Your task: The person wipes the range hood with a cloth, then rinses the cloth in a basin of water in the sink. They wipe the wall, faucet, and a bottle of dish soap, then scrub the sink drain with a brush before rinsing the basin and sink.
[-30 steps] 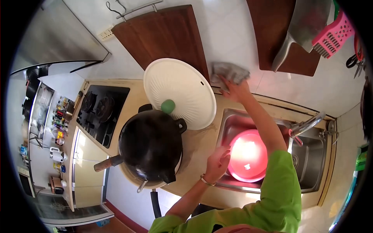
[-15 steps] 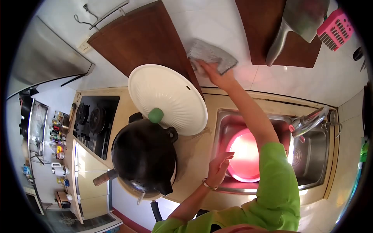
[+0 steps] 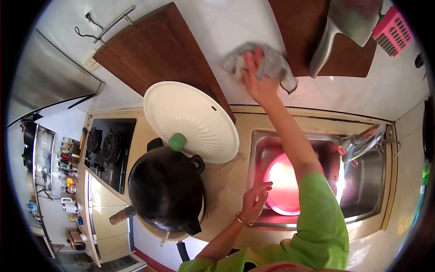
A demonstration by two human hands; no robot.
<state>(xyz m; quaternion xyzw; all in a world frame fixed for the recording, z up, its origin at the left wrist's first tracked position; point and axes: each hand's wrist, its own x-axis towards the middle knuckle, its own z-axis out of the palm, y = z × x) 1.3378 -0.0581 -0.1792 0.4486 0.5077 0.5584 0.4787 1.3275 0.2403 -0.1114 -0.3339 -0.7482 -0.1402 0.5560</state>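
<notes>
My right hand point(image 3: 262, 81) presses a grey cloth point(image 3: 274, 63) against the white tiled wall, between two brown boards; its fingers are spread over the cloth, and motion blurs them somewhat. Over the near left edge of the sink point(image 3: 256, 154), my left hand point(image 3: 254, 202) hovers with nothing in it, fingers apart and a bracelet on the wrist. Beside it a pink basin point(image 3: 283, 183) lies in the sink under bright light.
A white lid point(image 3: 195, 122) with a green knob leans on the left board point(image 3: 158, 50). Black pans point(image 3: 165, 186) are stacked on the counter near a stove point(image 3: 111, 152). A cleaver point(image 3: 351, 20) and pink grater point(image 3: 393, 31) hang at right, above the faucet point(image 3: 362, 143).
My right hand has moved slightly to the right along the wall with the cloth, which is now bunched differently. My left hand has barely moved. The view has shifted a little.
</notes>
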